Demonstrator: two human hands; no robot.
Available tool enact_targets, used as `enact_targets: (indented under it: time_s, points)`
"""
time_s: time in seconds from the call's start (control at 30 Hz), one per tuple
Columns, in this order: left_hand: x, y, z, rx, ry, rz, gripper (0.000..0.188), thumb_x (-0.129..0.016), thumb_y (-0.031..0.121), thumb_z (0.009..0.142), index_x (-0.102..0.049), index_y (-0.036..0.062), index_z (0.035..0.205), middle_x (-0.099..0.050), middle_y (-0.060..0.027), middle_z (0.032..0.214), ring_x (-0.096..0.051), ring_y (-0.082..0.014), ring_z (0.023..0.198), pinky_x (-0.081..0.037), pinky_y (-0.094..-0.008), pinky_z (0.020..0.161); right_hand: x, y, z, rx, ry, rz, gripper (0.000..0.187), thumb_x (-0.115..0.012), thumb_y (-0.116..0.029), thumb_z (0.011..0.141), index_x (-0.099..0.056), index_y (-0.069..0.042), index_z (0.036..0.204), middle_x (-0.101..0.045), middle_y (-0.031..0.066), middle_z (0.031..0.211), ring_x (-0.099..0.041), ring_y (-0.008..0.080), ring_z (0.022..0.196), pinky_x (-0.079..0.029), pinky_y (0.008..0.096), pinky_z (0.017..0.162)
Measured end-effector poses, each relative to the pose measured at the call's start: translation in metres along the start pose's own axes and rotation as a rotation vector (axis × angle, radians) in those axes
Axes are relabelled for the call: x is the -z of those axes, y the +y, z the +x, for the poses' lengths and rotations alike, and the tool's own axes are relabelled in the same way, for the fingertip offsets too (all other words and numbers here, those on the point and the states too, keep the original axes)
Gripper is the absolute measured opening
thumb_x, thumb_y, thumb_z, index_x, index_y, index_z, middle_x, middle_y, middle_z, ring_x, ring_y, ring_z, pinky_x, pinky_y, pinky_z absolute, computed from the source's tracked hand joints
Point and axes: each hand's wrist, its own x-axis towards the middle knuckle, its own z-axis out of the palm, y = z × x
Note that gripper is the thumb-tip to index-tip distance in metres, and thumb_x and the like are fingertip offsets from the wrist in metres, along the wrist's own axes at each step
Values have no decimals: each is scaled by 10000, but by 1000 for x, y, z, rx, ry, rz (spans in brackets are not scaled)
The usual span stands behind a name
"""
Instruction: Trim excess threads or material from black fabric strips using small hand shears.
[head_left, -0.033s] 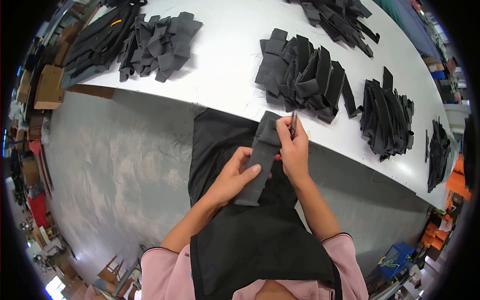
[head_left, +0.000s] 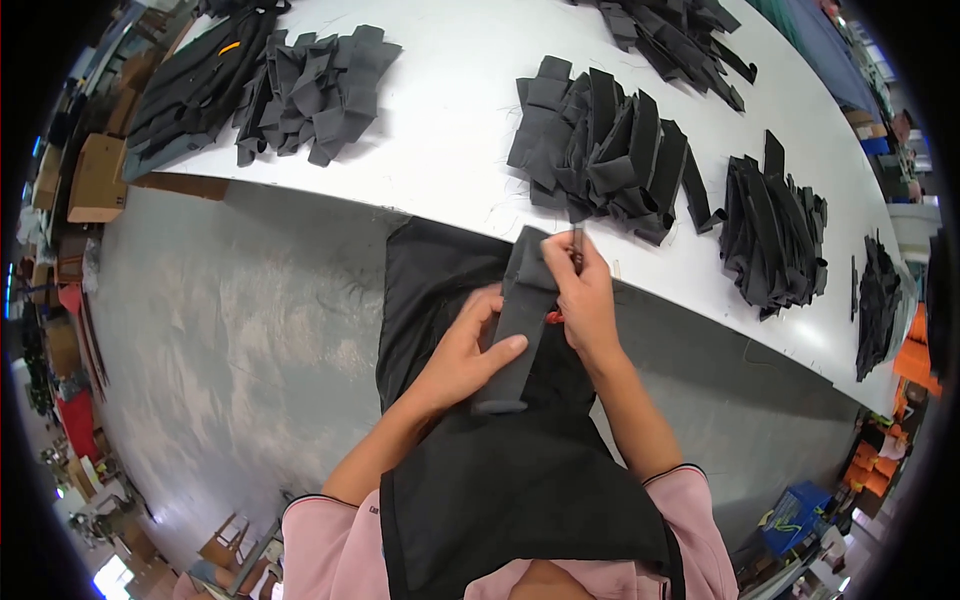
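Observation:
My left hand [head_left: 468, 345] grips a dark grey fabric strip [head_left: 520, 325], its thumb lying across the front and its fingers behind the left edge, slightly blurred. The strip slants upward in front of my black apron [head_left: 520, 480], with a folded flap near its top. At that upper end, my right hand [head_left: 587, 295] is closed round slim dark thread snips [head_left: 577, 240], whose tip points away from me; the fingers hide much of them. Beside the strip, a small red piece [head_left: 555, 317] shows below the right hand, and I cannot tell what it belongs to.
The white table [head_left: 450, 120] carries a heap of black fabric strips [head_left: 610, 150] just beyond my hands. More strips lie in piles to the right [head_left: 775, 235] and left [head_left: 320, 90]. Dark folded fabric [head_left: 200, 90] rests at far left. Black cloth [head_left: 440, 280] hangs below the table edge.
My right hand and the snips have moved slightly left, and the snips' tip now stands a little farther left. The strip has shifted slightly in my left hand.

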Motion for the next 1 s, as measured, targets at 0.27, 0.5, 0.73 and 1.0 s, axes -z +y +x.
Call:
enact_targets:
  time_s: [0.27,0.5,0.73,1.0]
  points:
    - [4,24,12,-563,30,809,325,-740,211,719,-508,-17,712,-501,-156,1269,-429,-362,1213,-327,-482,1019,11,-3,9,-628,-379,277,108,-586,-163,901,-578,-70,847,-490,-57,706,-425,12,591,-334,165,518]
    - [13,-8,6,-154,135,258,239,-652,134,810,-629,-14,996,-574,-85,1204,-473,-275,1191,-345,-374,1013,31,2,-42,111,1,-336,305,-696,-110,789,-563,-42,1055,-522,13,806,-503,108,695,-435,237,634]
    - [5,-3,8,-60,169,73,230,-634,157,838,-619,-3,1003,-555,-85,1231,-421,-266,1247,-316,-380,1035,41,-18,-69,404,-23,-742,356,-746,-98,690,-602,-89,1015,-553,55,850,-569,216,671,-450,315,564]
    - [4,-1,6,-121,99,182,235,-634,172,834,-619,-9,983,-549,-97,1239,-404,-288,1257,-301,-400,1039,38,-14,-68,433,-15,-756,299,-730,-87,694,-632,-86,977,-541,51,799,-560,226,625,-433,311,518]
